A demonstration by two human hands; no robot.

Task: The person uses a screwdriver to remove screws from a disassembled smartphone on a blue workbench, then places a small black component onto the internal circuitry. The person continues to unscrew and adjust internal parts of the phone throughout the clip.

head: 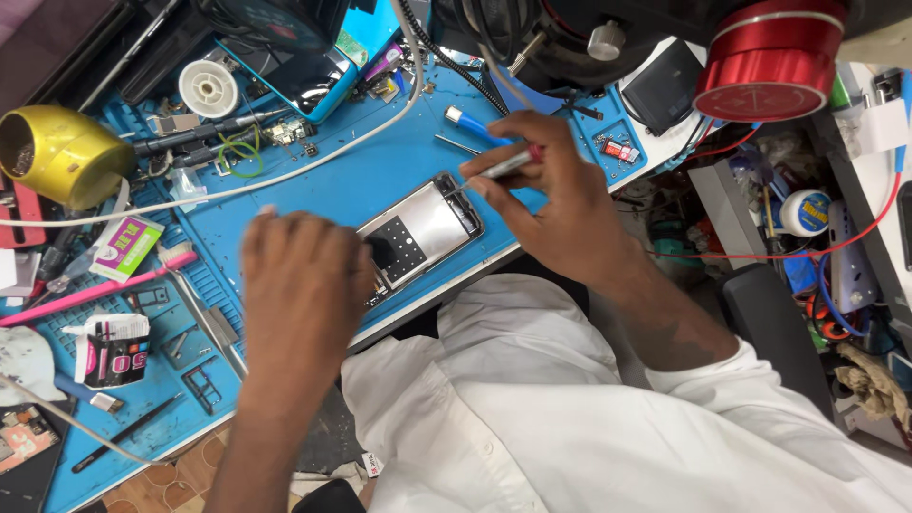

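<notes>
Head view: opened phone [420, 234] thin, stiff, likely fragile; left hand [302, 285] flat at 7 o'clock, steadying edge; right hand [551, 204] pinching screwdriver [503, 166] at 1 o'clock.

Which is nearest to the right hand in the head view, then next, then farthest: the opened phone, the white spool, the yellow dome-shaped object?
From the right hand:
1. Opened phone, just beside it on the blue mat.
2. White spool, up the mat, toward the far left.
3. Yellow dome-shaped object, at the left edge.
</notes>
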